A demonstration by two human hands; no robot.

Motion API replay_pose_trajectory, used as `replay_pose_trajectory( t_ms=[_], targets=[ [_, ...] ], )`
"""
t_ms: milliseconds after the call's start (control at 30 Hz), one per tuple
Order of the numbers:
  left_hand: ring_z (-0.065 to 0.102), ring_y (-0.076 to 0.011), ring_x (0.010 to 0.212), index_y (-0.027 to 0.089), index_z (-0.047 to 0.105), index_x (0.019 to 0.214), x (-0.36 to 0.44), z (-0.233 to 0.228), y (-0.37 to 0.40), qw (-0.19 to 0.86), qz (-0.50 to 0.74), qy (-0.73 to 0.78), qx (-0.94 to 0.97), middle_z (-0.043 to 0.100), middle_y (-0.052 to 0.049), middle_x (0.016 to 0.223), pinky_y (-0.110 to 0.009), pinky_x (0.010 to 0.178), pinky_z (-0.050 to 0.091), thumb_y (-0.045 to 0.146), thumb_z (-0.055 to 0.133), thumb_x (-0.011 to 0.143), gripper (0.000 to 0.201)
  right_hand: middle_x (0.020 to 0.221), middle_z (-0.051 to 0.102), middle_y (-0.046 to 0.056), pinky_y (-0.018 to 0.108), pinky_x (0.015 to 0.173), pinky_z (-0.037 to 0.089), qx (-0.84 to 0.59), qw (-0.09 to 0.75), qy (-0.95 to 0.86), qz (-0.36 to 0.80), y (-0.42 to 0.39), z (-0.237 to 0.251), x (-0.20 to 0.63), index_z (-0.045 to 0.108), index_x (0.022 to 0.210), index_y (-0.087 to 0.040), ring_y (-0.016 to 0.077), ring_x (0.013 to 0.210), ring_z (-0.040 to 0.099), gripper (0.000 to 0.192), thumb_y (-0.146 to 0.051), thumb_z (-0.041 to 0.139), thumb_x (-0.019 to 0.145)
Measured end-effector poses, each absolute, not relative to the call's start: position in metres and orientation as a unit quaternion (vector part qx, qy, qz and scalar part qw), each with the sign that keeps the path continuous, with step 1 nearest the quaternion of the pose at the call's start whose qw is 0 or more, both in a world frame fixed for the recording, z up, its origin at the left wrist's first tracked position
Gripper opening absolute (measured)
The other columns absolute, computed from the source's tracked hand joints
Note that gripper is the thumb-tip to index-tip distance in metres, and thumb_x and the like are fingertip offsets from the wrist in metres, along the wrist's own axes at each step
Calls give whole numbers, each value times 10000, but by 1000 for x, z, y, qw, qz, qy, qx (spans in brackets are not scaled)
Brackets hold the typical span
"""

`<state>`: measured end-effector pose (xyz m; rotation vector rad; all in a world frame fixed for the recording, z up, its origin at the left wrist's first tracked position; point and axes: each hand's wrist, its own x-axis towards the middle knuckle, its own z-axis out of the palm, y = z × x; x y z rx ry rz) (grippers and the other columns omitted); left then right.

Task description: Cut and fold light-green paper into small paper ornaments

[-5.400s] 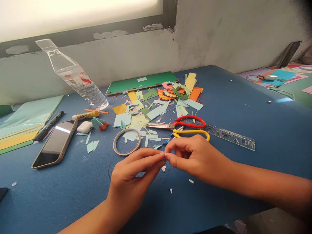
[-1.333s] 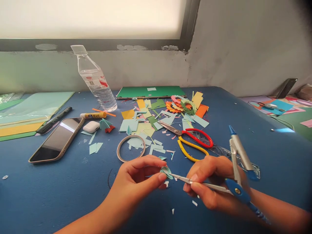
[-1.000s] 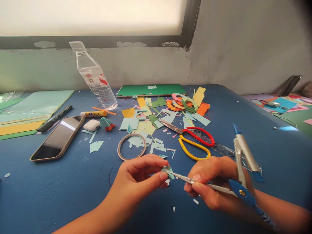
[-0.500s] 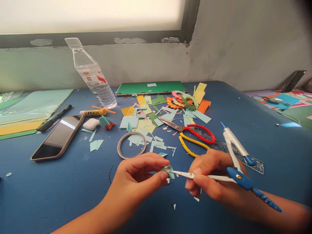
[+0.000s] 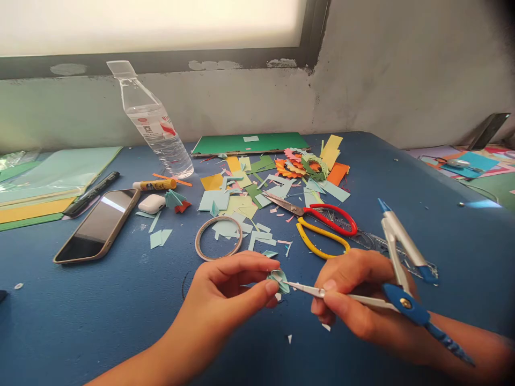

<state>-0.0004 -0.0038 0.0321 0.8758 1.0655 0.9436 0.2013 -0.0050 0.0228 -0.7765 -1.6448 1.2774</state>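
Between the thumb and fingers of my left hand (image 5: 231, 292) is a small folded piece of light-blue paper (image 5: 279, 279). My right hand (image 5: 358, 292) pinches one leg of a drawing compass (image 5: 406, 303), white with a blue hinge. The compass point meets the folded paper; whether it goes into it I cannot tell. The other leg, silver with a blue tip, sticks up behind my right hand. Just beyond the hands lie scissors (image 5: 322, 220) with one red and one yellow handle, and a roll of tape (image 5: 197, 244).
Paper scraps (image 5: 241, 203) cover the middle of the blue table (image 5: 120, 321). On the left are a phone (image 5: 96, 225), a white earbud case (image 5: 152, 203), a glue stick (image 5: 155, 184), a black marker (image 5: 92, 193) and a water bottle (image 5: 159, 126). A clear ruler (image 5: 374, 244) lies behind my right hand.
My right hand has drawn the compass slightly to the right, and its point sits nearer the paper's edge. The left hand keeps its pinch on the paper.
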Motion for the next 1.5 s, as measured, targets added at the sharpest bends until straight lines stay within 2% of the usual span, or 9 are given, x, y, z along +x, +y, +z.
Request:
replay_pose_trajectory(
  t_ms=[133,267,867,1500],
  targets=[
    [594,-80,555,227,773,729,0,33,-3,671,425,479,374,679,6,691,-115,478,490,162,808,622,130,685,687,-11,226,482,526,-295,450,-719,440,-4,26,202,519,814,-272,132,535,643,237,-53,601,775],
    [594,-82,545,214,773,717,0,33,-3,667,432,477,376,683,-2,705,-117,457,484,153,813,606,133,675,686,-1,227,458,521,-291,465,-725,417,-4,27,200,533,814,-267,139,511,639,234,-62,629,754],
    [609,-89,609,233,773,748,-2,29,-5,673,423,457,400,688,-4,805,-137,534,528,148,785,654,127,706,679,12,230,435,504,-301,460,-717,428,-5,18,200,536,836,-262,141,532,628,179,-132,645,779],
    [619,-75,577,252,774,757,1,31,-6,696,414,435,393,672,23,772,-131,534,527,132,770,672,147,743,683,-2,209,492,531,-270,470,-720,434,-2,21,199,559,873,-278,132,583,654,280,-31,634,764]
  ],
)
